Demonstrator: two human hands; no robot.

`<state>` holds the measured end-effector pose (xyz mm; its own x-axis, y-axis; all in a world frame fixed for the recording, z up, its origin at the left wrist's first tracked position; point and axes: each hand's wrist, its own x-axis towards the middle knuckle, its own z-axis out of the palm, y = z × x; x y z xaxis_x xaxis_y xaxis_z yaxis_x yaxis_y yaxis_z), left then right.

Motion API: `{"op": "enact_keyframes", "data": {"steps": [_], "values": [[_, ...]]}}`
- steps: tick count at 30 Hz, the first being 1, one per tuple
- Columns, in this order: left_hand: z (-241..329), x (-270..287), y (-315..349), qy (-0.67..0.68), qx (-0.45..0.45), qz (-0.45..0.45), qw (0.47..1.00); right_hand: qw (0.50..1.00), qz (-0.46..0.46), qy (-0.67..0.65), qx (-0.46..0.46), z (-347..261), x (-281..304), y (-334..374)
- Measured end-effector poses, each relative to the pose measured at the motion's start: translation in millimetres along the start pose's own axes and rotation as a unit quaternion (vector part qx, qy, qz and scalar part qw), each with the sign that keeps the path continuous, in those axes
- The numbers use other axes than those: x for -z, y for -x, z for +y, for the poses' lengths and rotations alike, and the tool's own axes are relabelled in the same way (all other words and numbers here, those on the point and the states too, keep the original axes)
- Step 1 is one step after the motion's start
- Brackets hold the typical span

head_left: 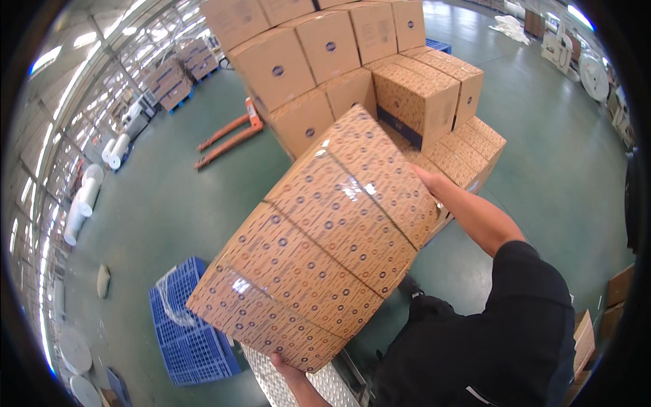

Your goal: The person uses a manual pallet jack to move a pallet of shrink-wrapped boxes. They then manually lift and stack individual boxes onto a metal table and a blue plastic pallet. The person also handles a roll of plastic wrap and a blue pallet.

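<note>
A large brown cardboard box (319,251), printed all over with small rings and dashes, is held tilted in front of me. Dark lines and shiny clear tape run across its upper face. At its lower near corner, my left hand (288,368) grips the edge, thumb on top and the other fingers hidden underneath. My right hand (427,180) clasps the right-hand side, its fingers partly out of sight. Just beyond the held box rises a stepped stack of cartons (336,44), some plain brown, some with the same print (417,88).
An orange pallet jack (230,139) stands on the green floor left of the stack. A blue plastic pallet (196,353) with clear wrap on it lies at lower left. Under the held box is a metal tread plate (305,388). White rolls (88,193) line the left side.
</note>
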<state>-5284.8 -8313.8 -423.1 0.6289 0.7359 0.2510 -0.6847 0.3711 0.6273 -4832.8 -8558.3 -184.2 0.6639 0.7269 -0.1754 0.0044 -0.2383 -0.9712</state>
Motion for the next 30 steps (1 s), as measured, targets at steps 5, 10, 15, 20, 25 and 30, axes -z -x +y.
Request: {"op": "enact_keyframes", "data": {"steps": [5,10,15,20,25,30], "values": [[31.3,51.5,-49.3,-0.007,0.085,-0.075,0.993,0.99,0.103,-0.091,0.026,9.7,-45.0,83.3],[93.0,39.0,-81.0,-0.079,0.126,-0.009,0.989,0.976,0.131,-0.167,0.037,-13.9,-95.9,115.1],[144.8,2.6,-220.1,0.002,0.251,-0.012,0.968,0.957,0.127,-0.248,0.085,-19.0,-83.3,56.4],[81.1,-58.8,-317.6,-0.001,0.146,0.033,0.989,0.937,0.26,-0.218,0.077,13.5,-13.5,-31.0],[9.9,-125.2,-346.9,0.0,0.057,0.203,0.977,0.888,0.415,-0.198,-0.021,-6.3,8.5,-62.8],[-2.6,-151.6,-393.3,-0.001,0.034,0.298,0.954,0.862,0.463,-0.204,-0.013,-28.2,15.5,-106.6]]}}
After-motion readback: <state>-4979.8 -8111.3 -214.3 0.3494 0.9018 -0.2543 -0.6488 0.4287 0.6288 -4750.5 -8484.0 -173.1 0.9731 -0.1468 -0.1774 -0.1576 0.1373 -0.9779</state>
